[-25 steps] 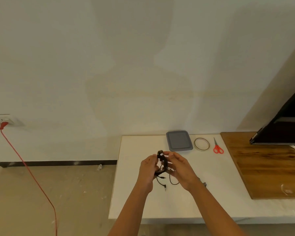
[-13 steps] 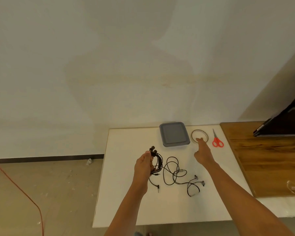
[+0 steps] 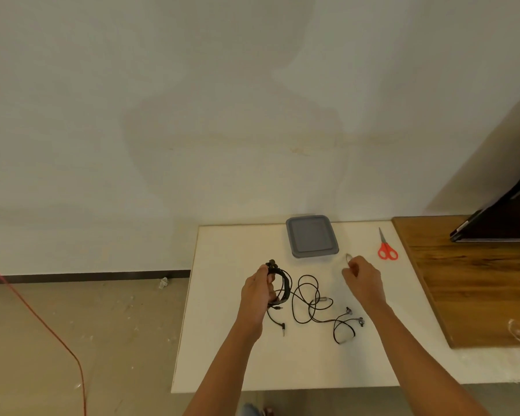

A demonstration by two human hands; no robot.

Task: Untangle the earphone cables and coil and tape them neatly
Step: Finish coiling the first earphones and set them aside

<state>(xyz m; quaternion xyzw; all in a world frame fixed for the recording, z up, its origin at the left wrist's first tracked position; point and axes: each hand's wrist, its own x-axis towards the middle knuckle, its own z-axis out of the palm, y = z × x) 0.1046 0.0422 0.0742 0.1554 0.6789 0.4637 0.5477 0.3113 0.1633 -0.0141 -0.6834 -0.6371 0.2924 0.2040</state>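
My left hand (image 3: 258, 291) grips a coiled black earphone cable (image 3: 282, 283) above the white table (image 3: 222, 355), and the coil's plug end (image 3: 282, 327) dangles onto the tabletop. A second black earphone (image 3: 312, 304) lies loose and looped on the table between my hands, its earbuds (image 3: 354, 316) to the right. My right hand (image 3: 362, 279) holds the clear tape roll (image 3: 348, 257), lifted just right of the grey tray. Most of the roll is hidden by my fingers.
A grey square tray (image 3: 330, 250) sits at the table's back edge. Red-handled scissors (image 3: 386, 249) lie to its right. A wooden board (image 3: 469, 283) with a dark screen (image 3: 499, 217) adjoins the table on the right. A red cord (image 3: 42, 322) crosses the floor on the left.
My right hand let go of the coil, reached to the tape roll at the back and picked it up. The left hand kept the coil. The second earphone came into view on the table.
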